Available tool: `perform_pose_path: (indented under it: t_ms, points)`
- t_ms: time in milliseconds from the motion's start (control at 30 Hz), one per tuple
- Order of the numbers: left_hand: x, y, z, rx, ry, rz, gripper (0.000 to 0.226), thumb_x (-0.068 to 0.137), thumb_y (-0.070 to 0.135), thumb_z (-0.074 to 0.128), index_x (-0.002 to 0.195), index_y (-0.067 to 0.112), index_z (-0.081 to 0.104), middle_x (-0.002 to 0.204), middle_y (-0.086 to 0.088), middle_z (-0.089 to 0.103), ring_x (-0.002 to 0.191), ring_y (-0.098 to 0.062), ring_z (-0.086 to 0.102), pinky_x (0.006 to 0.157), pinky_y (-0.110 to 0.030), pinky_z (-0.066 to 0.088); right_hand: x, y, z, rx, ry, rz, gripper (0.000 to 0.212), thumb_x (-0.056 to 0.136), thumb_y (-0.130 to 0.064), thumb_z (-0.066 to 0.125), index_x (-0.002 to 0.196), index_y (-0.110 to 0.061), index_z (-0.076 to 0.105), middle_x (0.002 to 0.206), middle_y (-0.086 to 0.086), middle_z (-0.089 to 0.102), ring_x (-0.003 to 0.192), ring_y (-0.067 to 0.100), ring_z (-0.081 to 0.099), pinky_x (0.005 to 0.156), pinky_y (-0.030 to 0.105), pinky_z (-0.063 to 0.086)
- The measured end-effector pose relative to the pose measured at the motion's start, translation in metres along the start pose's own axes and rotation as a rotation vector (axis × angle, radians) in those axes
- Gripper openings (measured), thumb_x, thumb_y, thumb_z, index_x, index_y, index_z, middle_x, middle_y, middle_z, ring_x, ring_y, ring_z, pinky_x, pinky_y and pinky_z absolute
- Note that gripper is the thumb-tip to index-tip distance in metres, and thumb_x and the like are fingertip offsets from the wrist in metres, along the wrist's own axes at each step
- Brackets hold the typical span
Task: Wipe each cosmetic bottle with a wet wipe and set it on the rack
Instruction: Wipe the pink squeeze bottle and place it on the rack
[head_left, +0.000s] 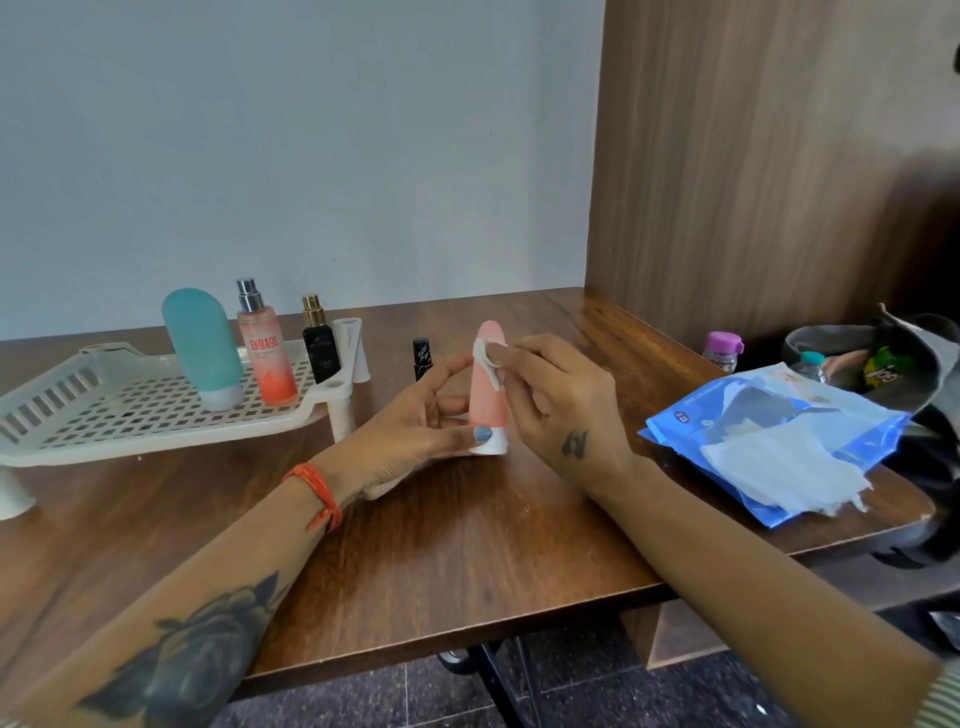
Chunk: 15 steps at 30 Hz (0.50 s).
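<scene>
Head view: left hand grasps the upright pink bottle low, at its 9 o'clock; right hand pinches a wet wipe against its upper side.

The pink spray bottle on the rack reads "ENGAGE". At its three o'clock, the black perfume bottle shows "CEO". The blue wipes pack carries an upside-down "72".
</scene>
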<state>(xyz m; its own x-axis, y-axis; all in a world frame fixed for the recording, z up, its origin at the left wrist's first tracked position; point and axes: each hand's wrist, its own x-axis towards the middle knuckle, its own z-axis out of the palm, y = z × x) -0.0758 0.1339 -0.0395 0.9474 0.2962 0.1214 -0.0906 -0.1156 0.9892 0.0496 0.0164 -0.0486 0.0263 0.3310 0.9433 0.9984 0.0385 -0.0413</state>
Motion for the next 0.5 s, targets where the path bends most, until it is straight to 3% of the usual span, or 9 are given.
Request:
perform_pose_path:
  t_ms: [100,200,300,500]
  points:
    - [-0.0004,0.0002,0.0,0.018,-0.005,-0.005,0.069,0.067,0.003,0.067,0.121,0.038,0.043,0.109,-0.009,0.071,0.104,-0.023,0.066,0.091,-0.037,0.053,0.0039,0.0043,0.0028,-0.017,0.033,0.068,0.025,0.086,-0.011,0.056,0.105,0.0,0.067,0.093,0.014,0.068,0.08,0.022,0.064,0.066,0.024,0.051]
    - [-0.0002,0.0007,0.0003,0.042,-0.018,0.0,0.069,0.067,0.005,0.068,0.121,0.039,0.042,0.108,-0.008,0.071,0.105,-0.024,0.066,0.089,-0.034,0.054,0.0045,0.0091,0.0075,-0.027,0.021,0.216,0.017,0.082,-0.009,0.059,0.091,0.001,0.07,0.083,0.014,0.07,0.07,0.022,0.065,0.064,0.02,0.049]
    - [0.0004,0.0006,-0.0001,0.028,-0.008,-0.005,0.073,0.067,0.006,0.069,0.124,0.04,0.04,0.111,-0.009,0.07,0.107,-0.025,0.065,0.09,-0.036,0.053,0.0001,0.008,0.0066,-0.011,-0.009,0.225,0.016,0.081,-0.013,0.059,0.078,-0.001,0.069,0.071,0.01,0.068,0.059,0.016,0.059,0.056,0.025,0.054]
    - [0.0009,-0.0002,-0.001,0.033,-0.02,-0.003,0.08,0.068,0.004,0.068,0.134,0.035,0.034,0.112,-0.011,0.069,0.106,-0.025,0.065,0.092,-0.036,0.052,0.0036,0.003,0.0022,-0.012,0.037,0.064,0.024,0.087,-0.015,0.056,0.102,0.0,0.068,0.092,0.013,0.069,0.077,0.02,0.064,0.064,0.024,0.052]
